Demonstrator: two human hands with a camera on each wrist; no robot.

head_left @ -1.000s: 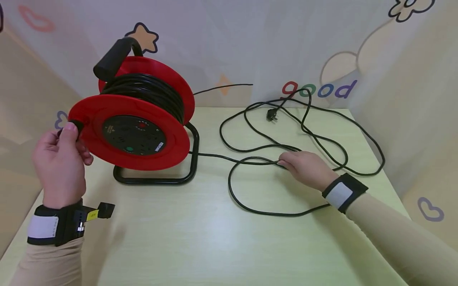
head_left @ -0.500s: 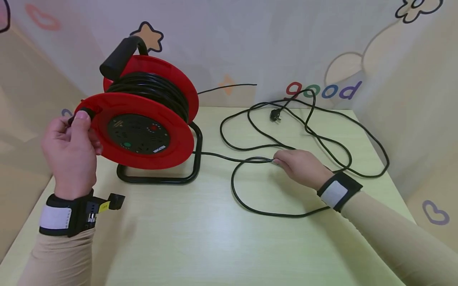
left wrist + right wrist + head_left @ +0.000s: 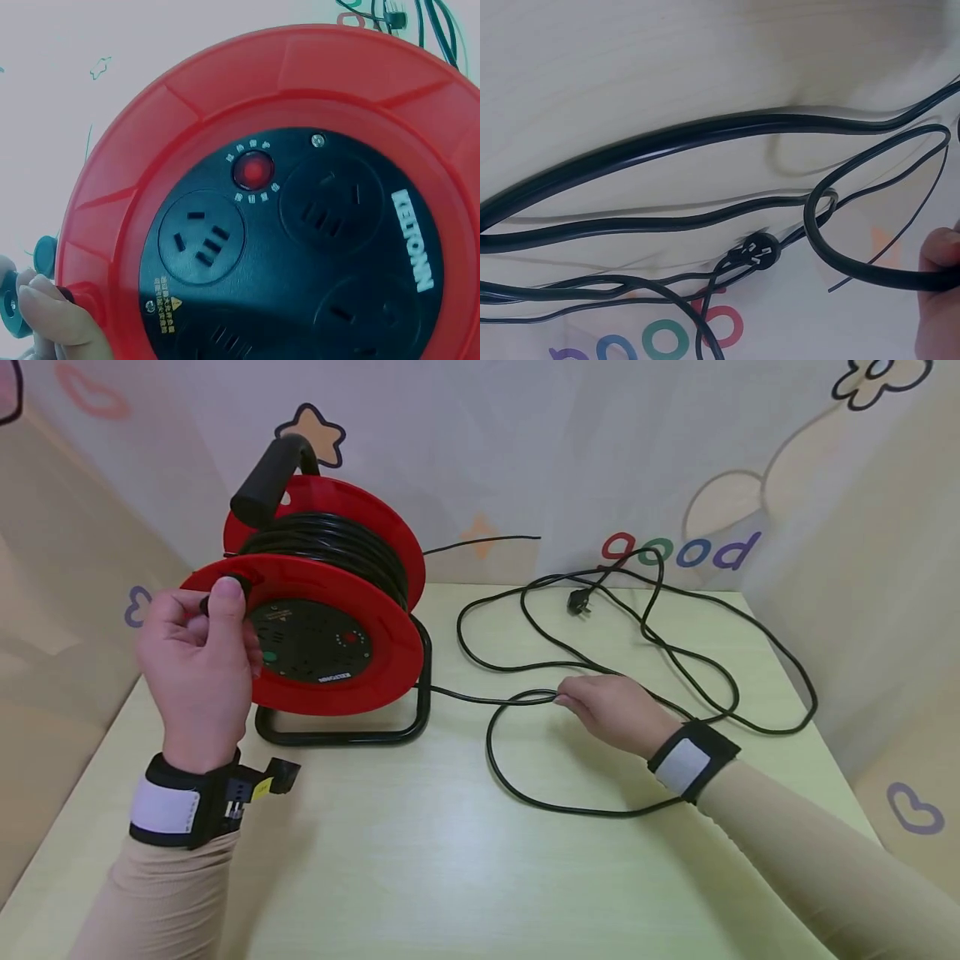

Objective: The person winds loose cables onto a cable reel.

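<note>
A red cable reel [image 3: 397, 647] stands at the left of the table, wound with black cable [image 3: 326, 539]. My left hand [image 3: 198, 668] grips the small black crank knob [image 3: 242, 582] at the upper left of its front disc. In the left wrist view the black socket panel [image 3: 277, 300] with a red button [image 3: 253, 171] faces me. My right hand [image 3: 618, 714], to the right of the reel, pinches the loose cable [image 3: 480, 699] that runs low from the reel. At the right edge of the right wrist view, the fingers [image 3: 941, 300] hold the cable.
Loose loops of cable [image 3: 517, 669] spread over the table's right side, with a plug [image 3: 578, 602] among them. A black tube stand [image 3: 345, 737] supports the reel, and a carrying handle [image 3: 266, 481] rises above it. A printed curtain [image 3: 570, 460] closes the back.
My left hand has moved up and right with the crank knob, and the reel's front has turned clockwise. The right hand, still pinching the cable, has shifted a little left toward the reel.
</note>
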